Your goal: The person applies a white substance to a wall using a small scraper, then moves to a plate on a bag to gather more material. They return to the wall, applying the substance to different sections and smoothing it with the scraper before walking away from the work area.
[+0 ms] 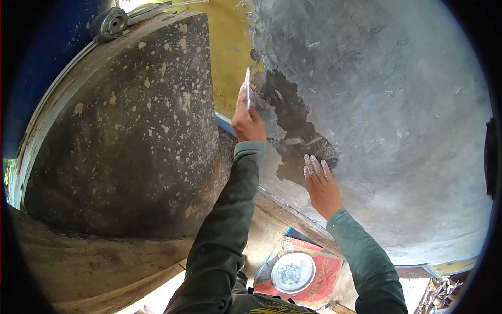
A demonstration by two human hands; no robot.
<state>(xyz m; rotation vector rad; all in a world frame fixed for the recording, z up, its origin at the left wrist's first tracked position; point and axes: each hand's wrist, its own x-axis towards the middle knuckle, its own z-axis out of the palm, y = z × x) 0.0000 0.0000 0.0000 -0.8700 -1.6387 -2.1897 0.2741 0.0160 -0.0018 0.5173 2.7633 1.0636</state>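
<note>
My left hand (248, 124) is closed round a thin, flat, whitish blade (248, 86), seen nearly edge-on, so its exact kind is hard to tell. It stands upright beside the left edge of a grey plastered wall (387, 104). Down this wall runs a darker, ragged-edged patch (295, 110). At the patch's lower end, my right hand (321, 188) lies flat with outstretched fingers, apparently touching the surface. White paste coats its fingertips. Nothing shows in that hand.
A dark, paint-spattered panel (125, 125) rises on the left, with a round metal fitting (112, 22) on top. Yellow wall (228, 52) shows between panel and plaster. Below, a round pale dish (293, 272) with whitish residue sits on a red printed sack (327, 275).
</note>
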